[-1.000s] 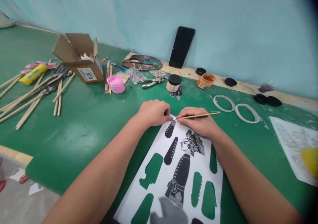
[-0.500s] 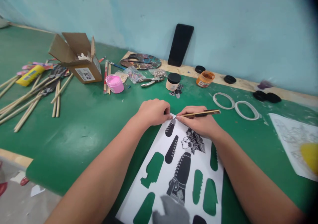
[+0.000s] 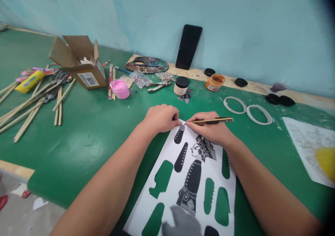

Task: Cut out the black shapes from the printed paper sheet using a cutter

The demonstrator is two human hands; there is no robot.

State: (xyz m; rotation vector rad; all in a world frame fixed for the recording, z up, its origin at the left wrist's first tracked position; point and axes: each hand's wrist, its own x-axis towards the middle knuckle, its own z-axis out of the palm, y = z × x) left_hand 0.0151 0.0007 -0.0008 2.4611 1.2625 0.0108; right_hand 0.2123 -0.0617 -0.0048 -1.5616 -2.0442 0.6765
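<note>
A white printed sheet (image 3: 170, 190) with black puppet parts and several cut-out holes lies on the green mat (image 3: 86, 138) in front of me. My left hand (image 3: 161, 117) presses down the sheet's far corner with curled fingers. My right hand (image 3: 210, 129) grips a thin craft knife (image 3: 214, 120), its tip at the sheet's far edge, right beside the left fingertips. A printed head figure (image 3: 202, 150) sits just below the right hand.
Behind the hands stand a pink paint pot (image 3: 119, 89), a black-lidded jar (image 3: 181, 85), an orange paint jar (image 3: 215, 82), pliers (image 3: 159, 85), a palette (image 3: 147, 65) and a phone (image 3: 188, 47) leaning on the wall. An open cardboard box (image 3: 81, 67) and wooden sticks (image 3: 31, 105) lie left; two white rings (image 3: 247, 109) and another printed sheet (image 3: 310, 149) lie right.
The hands stay at the sheet's far corner; the knife handle has shifted only slightly. The view has drifted a little.
</note>
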